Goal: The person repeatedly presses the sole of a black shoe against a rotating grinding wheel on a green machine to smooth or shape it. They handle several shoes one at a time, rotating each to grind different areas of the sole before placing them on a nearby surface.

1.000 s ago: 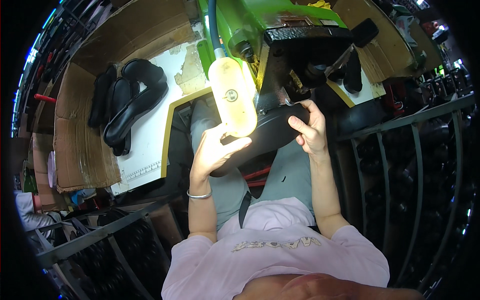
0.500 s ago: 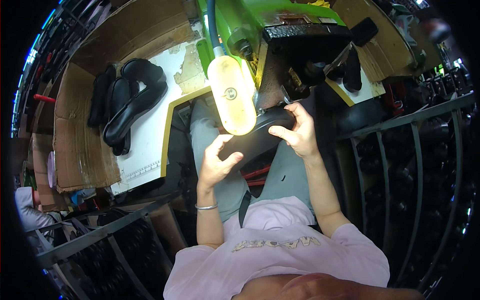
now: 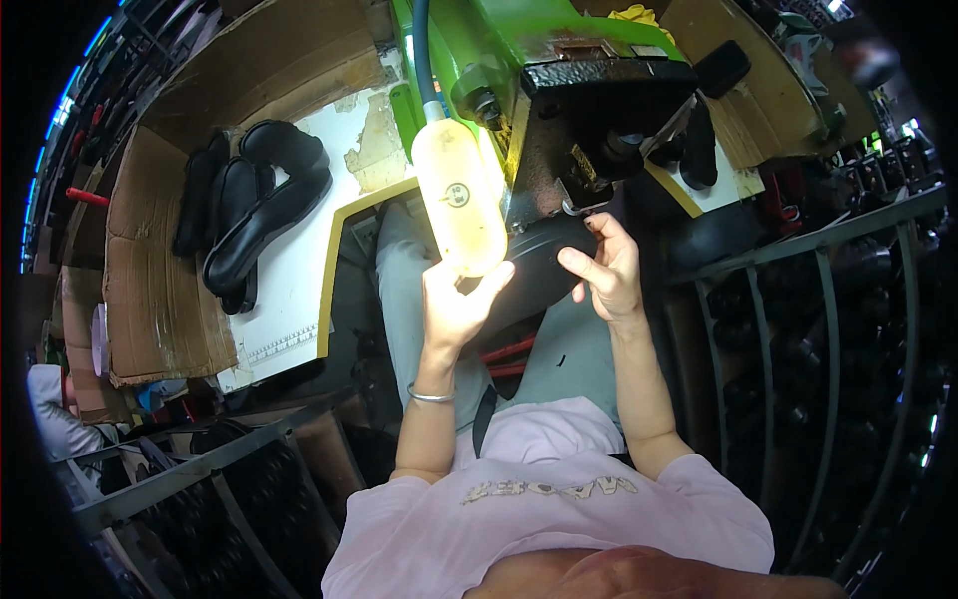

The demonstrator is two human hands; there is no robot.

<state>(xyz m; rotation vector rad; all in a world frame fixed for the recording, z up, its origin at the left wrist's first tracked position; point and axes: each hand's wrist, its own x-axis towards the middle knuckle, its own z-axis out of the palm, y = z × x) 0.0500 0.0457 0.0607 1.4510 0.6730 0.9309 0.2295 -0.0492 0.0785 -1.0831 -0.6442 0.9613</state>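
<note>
A black shoe sole [image 3: 542, 262] is held level under the dark head [image 3: 559, 130] of a green machine [image 3: 489, 45], one edge close against the metal parts there. My right hand [image 3: 611, 268] pinches the sole's right end, thumb on its near face and fingers curled round the far side. My left hand [image 3: 457, 307] is closed at the sole's left end, thumb against it; glare and a yellow-white lamp [image 3: 459, 200] hide part of those fingers. The lamp hangs on its cable directly above that hand. Where the sole meets the machine is partly hidden.
Several black soles [image 3: 274, 205] lie in a pile on the white tabletop [image 3: 279, 334] at left, with a cardboard box [image 3: 165, 290] around them. Another box [image 3: 768, 100] stands at the right. Metal racks [image 3: 220, 464] flank me on both sides. A person in grey [image 3: 60, 419] is at far left.
My left hand has moved right and slightly up, its thumb now against the sole. The right hand has shifted a little right, and the sole shows more of its broad face.
</note>
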